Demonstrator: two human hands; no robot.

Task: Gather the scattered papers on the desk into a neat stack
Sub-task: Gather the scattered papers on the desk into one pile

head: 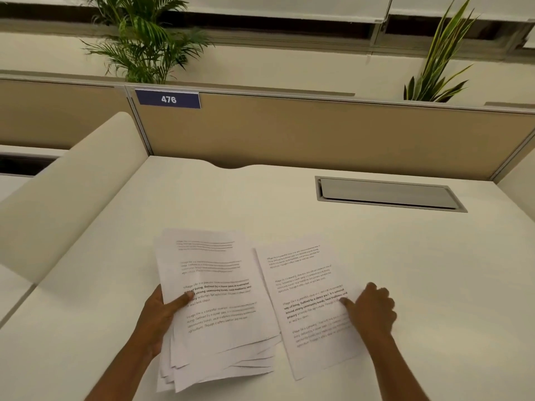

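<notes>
We see the left hand (162, 311) gripping a fanned bundle of papers (214, 308) on the tabletop (434, 270), thumb on top, its fingers hidden beneath the sheets. The right hand (372, 309) presses curled fingertips onto a single sheet (307, 302) just beside the bundle, grasping nothing. The printed text is too blurred to read. Both forearms are cut off by the bottom edge.

Left hand (162, 314) grips paper stack (220, 308); right hand (373, 311) presses loose sheet (307, 299).

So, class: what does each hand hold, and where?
Left hand grips the stack by its left edge; right hand only presses the sheet.
</notes>
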